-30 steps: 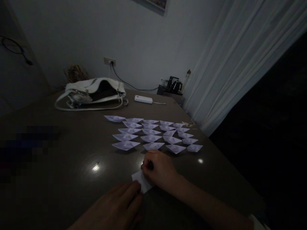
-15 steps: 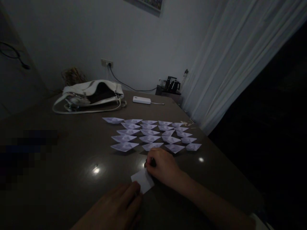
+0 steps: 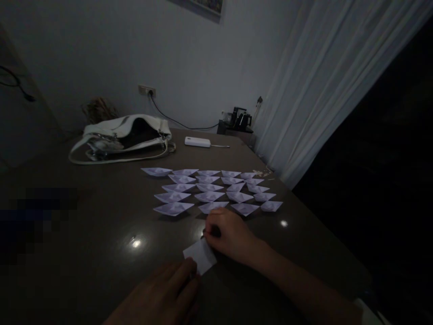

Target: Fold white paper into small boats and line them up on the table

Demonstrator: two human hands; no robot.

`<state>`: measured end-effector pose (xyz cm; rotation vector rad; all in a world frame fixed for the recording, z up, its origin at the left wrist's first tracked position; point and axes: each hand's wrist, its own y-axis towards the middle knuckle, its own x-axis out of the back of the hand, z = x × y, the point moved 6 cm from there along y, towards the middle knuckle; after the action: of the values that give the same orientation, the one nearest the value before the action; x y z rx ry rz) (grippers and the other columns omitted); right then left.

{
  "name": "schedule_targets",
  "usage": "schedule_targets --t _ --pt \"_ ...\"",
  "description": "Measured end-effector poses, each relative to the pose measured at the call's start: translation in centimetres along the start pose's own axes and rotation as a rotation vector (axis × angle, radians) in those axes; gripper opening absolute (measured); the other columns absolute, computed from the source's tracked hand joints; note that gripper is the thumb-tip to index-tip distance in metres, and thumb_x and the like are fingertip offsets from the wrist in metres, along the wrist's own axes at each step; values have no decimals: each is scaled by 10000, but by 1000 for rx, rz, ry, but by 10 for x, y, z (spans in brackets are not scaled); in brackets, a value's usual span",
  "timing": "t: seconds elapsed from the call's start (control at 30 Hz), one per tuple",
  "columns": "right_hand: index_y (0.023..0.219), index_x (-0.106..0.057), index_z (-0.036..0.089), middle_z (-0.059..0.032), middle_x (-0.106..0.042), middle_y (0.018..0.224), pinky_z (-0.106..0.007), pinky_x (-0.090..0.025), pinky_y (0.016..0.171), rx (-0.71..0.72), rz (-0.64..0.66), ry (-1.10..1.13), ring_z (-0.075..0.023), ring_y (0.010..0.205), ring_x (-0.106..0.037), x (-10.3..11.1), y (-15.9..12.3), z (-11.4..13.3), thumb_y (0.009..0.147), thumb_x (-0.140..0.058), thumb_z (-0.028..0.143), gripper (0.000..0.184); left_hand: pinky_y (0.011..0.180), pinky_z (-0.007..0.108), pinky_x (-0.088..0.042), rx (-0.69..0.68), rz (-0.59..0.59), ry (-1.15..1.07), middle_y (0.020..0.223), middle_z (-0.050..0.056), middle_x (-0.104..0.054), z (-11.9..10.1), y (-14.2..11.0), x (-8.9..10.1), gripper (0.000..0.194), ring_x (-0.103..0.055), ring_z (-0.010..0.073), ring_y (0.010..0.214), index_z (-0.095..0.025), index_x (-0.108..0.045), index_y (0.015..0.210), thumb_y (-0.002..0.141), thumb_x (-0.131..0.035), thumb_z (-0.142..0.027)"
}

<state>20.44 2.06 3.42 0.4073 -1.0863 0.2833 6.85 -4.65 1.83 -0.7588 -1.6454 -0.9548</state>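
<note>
A small white piece of folded paper (image 3: 200,256), roughly square, lies near the front of the table. My left hand (image 3: 172,286) is closed at its lower left corner, thumb and fingers on the edge. My right hand (image 3: 228,232) is curled in a pinch at the paper's upper corner, and the fingertips partly hide that corner. Just beyond the right hand, several white paper boats stand in rows. One boat (image 3: 213,206) in the nearest row is partly covered by this hand; another boat (image 3: 174,208) sits to its left.
A white handbag (image 3: 126,131) lies at the back left of the dark, shiny table (image 3: 101,198). Right of it is a white power bank (image 3: 197,142) with a short cable. A black kettle (image 3: 243,120) stands beyond the far edge. A sheer curtain (image 3: 304,90) hangs on the right.
The view has shifted slightly, so the things on the table appear a little further left. Both hands keep nearly the same hold on the paper.
</note>
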Motion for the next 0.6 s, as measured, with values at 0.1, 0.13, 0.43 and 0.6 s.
schedule_targets --t 0.1,0.13,0.43,0.6 --pt "749 -619 160 -12 -645 804 -218 -377 640 107 101 31 -129 742 -578 -5 -2 8 770 -651 108 64 717 294 -588 3 18 2 1005 37 -708 0 2 -1 277 -684 209 823 -213 -647 1023 818 -513 -84" --pt "752 -620 159 -13 -646 798 -221 -373 633 99 107 11 -129 729 -577 -6 -2 7 781 -645 114 59 724 298 -590 1 21 8 1017 42 -707 0 2 -1 286 -685 213 836 -209 -646 1036 817 -513 -83" --pt "766 -633 160 -4 -644 797 -214 -388 655 155 150 66 -128 742 -583 -5 -3 7 764 -669 123 52 737 266 -580 -19 -40 -8 1002 39 -706 0 -2 1 265 -682 191 826 -208 -640 1039 869 -465 -105" --pt "735 -630 156 -14 -635 779 -234 -387 665 30 43 -9 -138 727 -577 1 -1 -3 777 -626 85 82 745 276 -583 -26 -39 26 1030 47 -706 -1 0 1 268 -683 193 830 -207 -638 1060 886 -453 -123"
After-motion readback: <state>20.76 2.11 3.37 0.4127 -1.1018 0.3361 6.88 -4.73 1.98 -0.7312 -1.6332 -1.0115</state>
